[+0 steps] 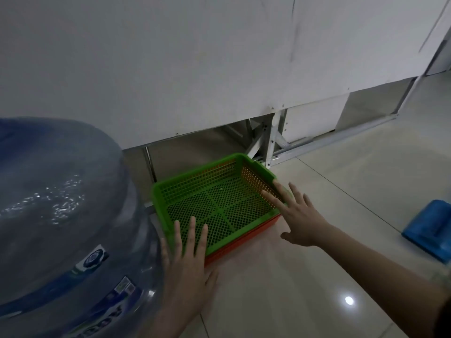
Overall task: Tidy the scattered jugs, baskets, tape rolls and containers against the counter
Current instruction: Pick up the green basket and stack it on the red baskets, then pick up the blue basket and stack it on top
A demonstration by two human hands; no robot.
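Note:
A green mesh basket (207, 191) is nested in an orange basket (244, 245) on the tiled floor, close to the white counter panel (195, 69). My left hand (189, 259) lies flat with straight fingers over the baskets' near edge. My right hand (296, 215) is spread open, fingertips touching the green basket's right rim. A large blue water jug (61, 215) fills the left of the view, right beside the baskets and my left hand.
A blue object (432, 228) lies on the floor at the right edge. Under the counter panel a metal frame (271, 140) with diagonal braces stands behind the baskets. Shiny floor tiles (341, 240) stretch to the right and front.

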